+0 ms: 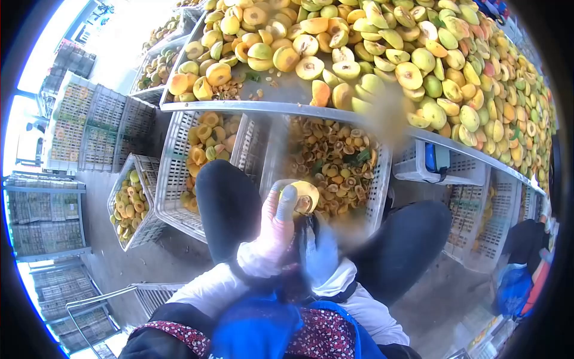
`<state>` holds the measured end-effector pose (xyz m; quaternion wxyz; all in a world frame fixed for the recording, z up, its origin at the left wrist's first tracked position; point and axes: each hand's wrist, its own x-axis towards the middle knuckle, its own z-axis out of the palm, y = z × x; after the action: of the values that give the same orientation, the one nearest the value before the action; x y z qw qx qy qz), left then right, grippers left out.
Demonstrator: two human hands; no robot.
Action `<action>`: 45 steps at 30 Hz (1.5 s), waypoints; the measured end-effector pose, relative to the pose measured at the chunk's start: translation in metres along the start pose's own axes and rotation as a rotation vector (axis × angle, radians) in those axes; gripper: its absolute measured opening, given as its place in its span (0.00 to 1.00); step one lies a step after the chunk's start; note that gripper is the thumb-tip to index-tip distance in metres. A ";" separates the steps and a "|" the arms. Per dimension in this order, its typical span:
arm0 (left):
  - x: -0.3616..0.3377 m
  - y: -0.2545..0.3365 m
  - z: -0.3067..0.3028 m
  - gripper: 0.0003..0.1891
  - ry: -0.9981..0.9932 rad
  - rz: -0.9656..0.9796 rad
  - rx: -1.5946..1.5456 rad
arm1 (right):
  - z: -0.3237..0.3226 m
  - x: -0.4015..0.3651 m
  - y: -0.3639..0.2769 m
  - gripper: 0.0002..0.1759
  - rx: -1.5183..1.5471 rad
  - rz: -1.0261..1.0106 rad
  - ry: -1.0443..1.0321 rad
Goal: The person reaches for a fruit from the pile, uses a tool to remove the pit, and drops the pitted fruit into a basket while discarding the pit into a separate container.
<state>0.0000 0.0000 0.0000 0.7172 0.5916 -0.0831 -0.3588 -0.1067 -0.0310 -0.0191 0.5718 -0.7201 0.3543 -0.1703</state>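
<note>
A halved yellow fruit (307,196) with a brown, hollowed centre is held up by my left hand (278,221), its fingers and thumb pressed round the fruit's left side. Just below and to the right, my right hand (321,251) is bluish and smeared by motion, close to a dark object whose shape I cannot make out. Both hands are over the near edge of a crate (378,185) between my knees, which holds many fruit scraps (335,149).
Beyond the crates, a metal-edged table (251,106) bears heaped halved fruit (409,75). A crate of fruit (170,185) stands left of my knees, a smaller one (149,170) farther left. Stacked crates (89,125) line the left. Someone's dark sleeve (526,239) shows at right.
</note>
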 end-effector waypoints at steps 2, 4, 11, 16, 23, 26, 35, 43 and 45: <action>-0.001 -0.001 0.000 0.13 0.023 0.024 0.076 | 0.006 -0.005 0.001 0.15 -0.056 -0.050 0.108; -0.008 0.004 0.006 0.13 0.004 0.006 0.126 | 0.013 -0.018 0.022 0.14 -0.125 -0.239 0.180; -0.005 -0.009 0.011 0.15 0.031 -0.028 0.115 | 0.008 -0.023 0.042 0.16 0.096 -0.071 0.058; -0.005 -0.006 0.008 0.15 -0.067 -0.136 0.006 | -0.001 -0.016 0.045 0.15 0.076 -0.286 0.057; 0.017 0.024 -0.013 0.17 -0.267 -0.409 0.060 | -0.008 -0.003 0.012 0.15 0.152 -0.061 0.011; 0.010 0.014 -0.003 0.18 -0.220 -0.291 0.106 | 0.000 -0.015 0.036 0.16 -0.135 -0.364 0.052; 0.003 0.001 0.008 0.17 -0.112 -0.134 -0.053 | 0.003 -0.018 0.037 0.21 -0.195 -0.514 0.106; 0.007 0.008 -0.007 0.17 -0.202 -0.250 0.181 | -0.005 -0.018 0.035 0.16 0.016 -0.175 -0.013; 0.012 0.004 -0.012 0.17 -0.235 -0.264 0.236 | 0.003 -0.012 0.040 0.14 -0.334 -0.567 0.185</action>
<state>0.0167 0.0023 -0.0031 0.5752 0.6312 -0.1294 -0.5040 -0.1256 -0.0243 -0.0561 0.3413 -0.8552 0.2133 -0.3265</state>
